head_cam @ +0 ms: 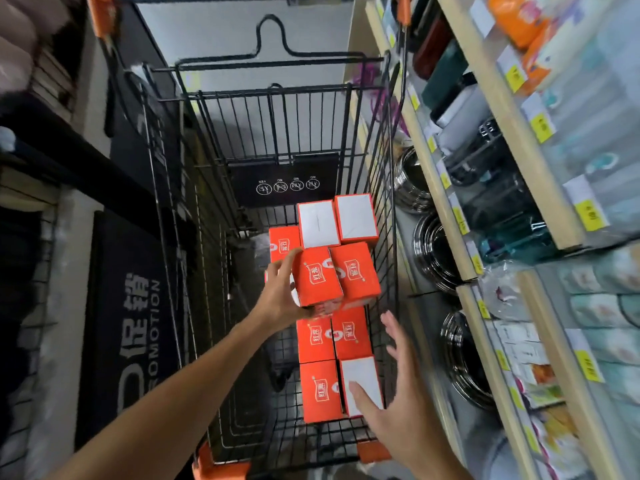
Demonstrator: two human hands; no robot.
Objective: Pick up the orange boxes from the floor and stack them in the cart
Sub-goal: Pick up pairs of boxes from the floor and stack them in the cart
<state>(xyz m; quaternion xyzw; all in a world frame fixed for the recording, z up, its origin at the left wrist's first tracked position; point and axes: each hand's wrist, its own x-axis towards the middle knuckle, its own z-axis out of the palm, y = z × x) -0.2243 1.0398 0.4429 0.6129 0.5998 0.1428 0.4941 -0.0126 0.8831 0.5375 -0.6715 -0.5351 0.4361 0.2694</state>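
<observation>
A black wire cart with orange corner caps stands in front of me. Several orange boxes with white labels are stacked along its right side. My left hand grips one orange box from its left edge, over the second layer and beside another orange box. Two boxes with white faces up lie at the far end. My right hand hovers open over the near right corner, fingers spread above a white-faced box.
Wooden shelves with bottles, steel bowls and packets run close along the cart's right side. A dark promotion sign and a display stand are on the left. The cart's left half shows bare wire floor.
</observation>
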